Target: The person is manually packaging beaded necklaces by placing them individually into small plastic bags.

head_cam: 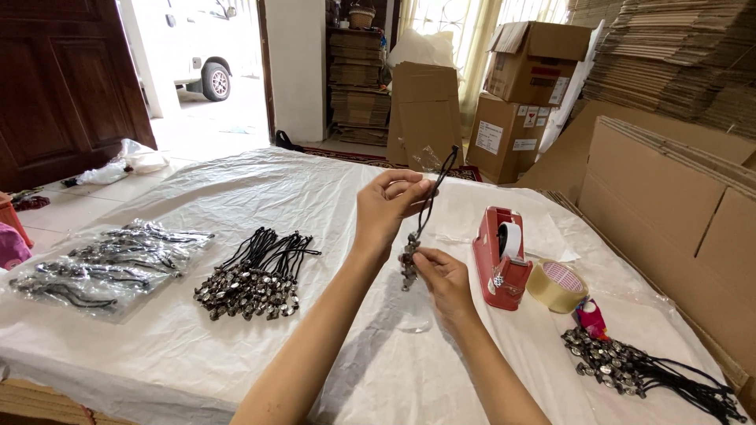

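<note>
Necklace held in the air above the middle of the worktop, black cord running up, dark metal pendant cluster hanging at the bottom. Left hand pinches the cord high up, fingers closed on it, loose cord end sticking out past the fingertips. Right hand is below, thumb and forefinger closed on the pendant end.

Handling, my read: light, cord limp and no stiffness at all, pendant is the only mass so it swings. Cord likely tangles with neighbours. Best grips are the ones in use: cord near the top plus the pendant itself.

Around it:
- loose bundle of the same necklaces left of the hands, cords fanned back, pendants forward
- clear plastic bags with more necklaces inside, far left
- another pile of necklaces at the right near edge, a small bright pink-and-multicolour item just beside it
- red tape dispenser right of the hands, clear tape roll touching or just beside it

Packages: brown cardboard boxes stacked behind the worktop; the lower one carries a white rectangular label and small square stickers, the upper one a red strip label. Flat cardboard sheets lean along the right, more stacked flat behind.
</note>
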